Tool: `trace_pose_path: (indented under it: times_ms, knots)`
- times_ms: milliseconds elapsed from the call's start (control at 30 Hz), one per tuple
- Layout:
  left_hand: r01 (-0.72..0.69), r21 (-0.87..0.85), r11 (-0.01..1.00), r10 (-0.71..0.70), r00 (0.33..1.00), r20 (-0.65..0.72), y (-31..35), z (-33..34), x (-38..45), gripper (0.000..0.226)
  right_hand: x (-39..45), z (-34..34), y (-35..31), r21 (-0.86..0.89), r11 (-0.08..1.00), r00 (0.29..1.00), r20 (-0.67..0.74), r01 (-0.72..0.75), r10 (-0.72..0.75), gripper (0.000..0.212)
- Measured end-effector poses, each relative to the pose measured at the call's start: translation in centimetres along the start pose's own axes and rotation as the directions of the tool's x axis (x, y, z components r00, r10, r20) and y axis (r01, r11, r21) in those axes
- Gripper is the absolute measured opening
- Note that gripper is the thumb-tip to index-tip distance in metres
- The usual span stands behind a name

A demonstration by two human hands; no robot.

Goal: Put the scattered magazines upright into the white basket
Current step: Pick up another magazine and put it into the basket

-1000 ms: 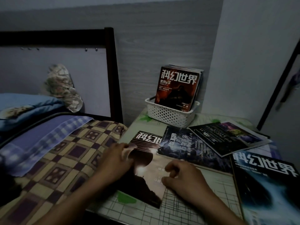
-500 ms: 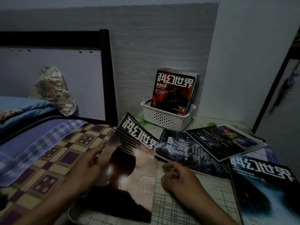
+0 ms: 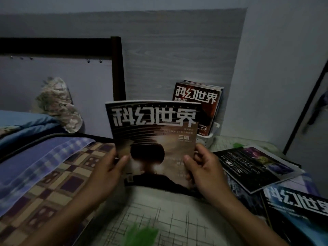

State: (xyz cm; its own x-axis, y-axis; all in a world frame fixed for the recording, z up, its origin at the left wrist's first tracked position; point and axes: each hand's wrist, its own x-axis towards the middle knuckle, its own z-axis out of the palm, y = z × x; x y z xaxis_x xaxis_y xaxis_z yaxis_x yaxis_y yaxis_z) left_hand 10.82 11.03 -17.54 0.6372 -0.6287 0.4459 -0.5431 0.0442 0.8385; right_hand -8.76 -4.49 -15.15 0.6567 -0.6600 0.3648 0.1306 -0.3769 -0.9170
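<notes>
Now, held magazine (image 3: 154,139): raised upright off the table, in front of the white basket (image 3: 211,137), not yet in it.
Left hand (image 3: 106,173): fingers closed on left edge, thumb on cover.
Right hand (image 3: 205,167): gripped right edge likewise.
Best done: kept vertical, lowered in front of the red magazine (image 3: 197,102) already standing inside.
Cover writing: large white characters, mirrored, apparently "科幻世界"; small "三体".
Scattered magazines (image 3: 257,166): flat at right.

The table (image 3: 177,219), under a grid-patterned cloth, carries the white basket (image 3: 212,137) and seemingly 3 flat magazines (image 3: 255,166).
</notes>
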Motion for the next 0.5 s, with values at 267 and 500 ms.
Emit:
trace_pose_path:
  times_ms: [267,500]
  knots:
    - [-0.152,0.034,0.988,0.153,0.988,-0.037,0.0,3.6,6.0,0.033,4.3,-3.4,0.5,-0.046,0.997,0.992,-0.113,0.055,-0.06,0.033]
    - [-0.257,-0.066,0.964,0.243,0.956,-0.163,4.6,7.9,19.3,0.037,14.9,-8.2,-1.4,-0.191,0.959,0.907,-0.329,0.207,-0.261,0.014]
